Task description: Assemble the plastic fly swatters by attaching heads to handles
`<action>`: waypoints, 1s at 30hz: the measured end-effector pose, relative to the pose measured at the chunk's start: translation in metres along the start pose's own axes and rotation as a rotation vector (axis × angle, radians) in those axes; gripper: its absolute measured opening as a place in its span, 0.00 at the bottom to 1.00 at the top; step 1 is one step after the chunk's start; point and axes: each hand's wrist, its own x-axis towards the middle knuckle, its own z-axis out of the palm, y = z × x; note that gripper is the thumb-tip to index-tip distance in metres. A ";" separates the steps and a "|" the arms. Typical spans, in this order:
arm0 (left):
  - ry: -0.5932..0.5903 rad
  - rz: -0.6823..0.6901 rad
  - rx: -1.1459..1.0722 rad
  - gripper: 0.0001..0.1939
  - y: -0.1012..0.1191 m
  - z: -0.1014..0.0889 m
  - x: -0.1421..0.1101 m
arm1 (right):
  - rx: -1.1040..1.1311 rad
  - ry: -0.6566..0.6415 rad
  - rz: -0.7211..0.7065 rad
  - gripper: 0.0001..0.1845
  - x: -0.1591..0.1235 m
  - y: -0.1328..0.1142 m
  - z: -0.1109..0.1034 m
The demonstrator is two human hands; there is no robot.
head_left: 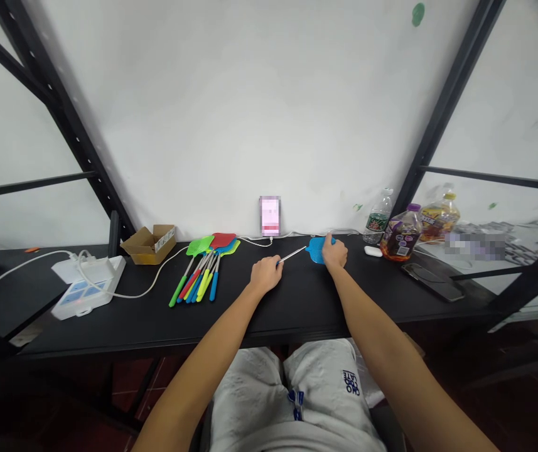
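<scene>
A blue fly swatter (316, 250) with a metal rod lies crosswise between my two hands, just above or on the black table. Its handle end sits inside my closed left hand (265, 274), which mostly covers the grip. My right hand (335, 253) is closed on the swatter's blue head at the other end, thumb on top. To the left of my hands lies a pile of fly swatters (206, 270) with green, red, blue and yellow heads pointing toward the wall and coloured handles toward me.
A phone (270, 216) leans on the wall, plugged into a white cable. At left are an open cardboard box (150, 245) and a white power strip (90, 285). Bottles (400, 233), a white earphone case (373, 252) and a dark flat device (432, 281) lie right. Black shelf posts flank the table.
</scene>
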 end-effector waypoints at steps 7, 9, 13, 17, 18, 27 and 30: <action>-0.019 0.010 -0.008 0.17 0.000 0.000 0.000 | 0.011 0.002 0.001 0.34 0.001 0.000 0.001; -0.023 0.013 -0.011 0.17 -0.001 0.001 0.000 | 0.014 -0.006 0.000 0.34 0.001 0.000 0.000; -0.021 0.020 -0.011 0.17 -0.001 0.002 0.001 | 0.009 -0.030 -0.020 0.35 0.001 0.001 0.000; -0.013 0.029 -0.007 0.17 -0.002 0.002 0.001 | 0.002 -0.022 -0.017 0.35 0.001 0.001 0.001; -0.014 0.029 -0.008 0.17 -0.002 0.002 0.001 | 0.002 -0.011 -0.012 0.35 0.001 0.001 0.001; -0.016 -0.009 -0.004 0.17 -0.001 0.002 0.001 | -0.004 0.053 0.046 0.32 0.001 0.001 0.002; -0.016 -0.012 -0.010 0.17 -0.001 0.001 0.000 | -0.001 0.057 0.050 0.31 0.001 0.000 0.001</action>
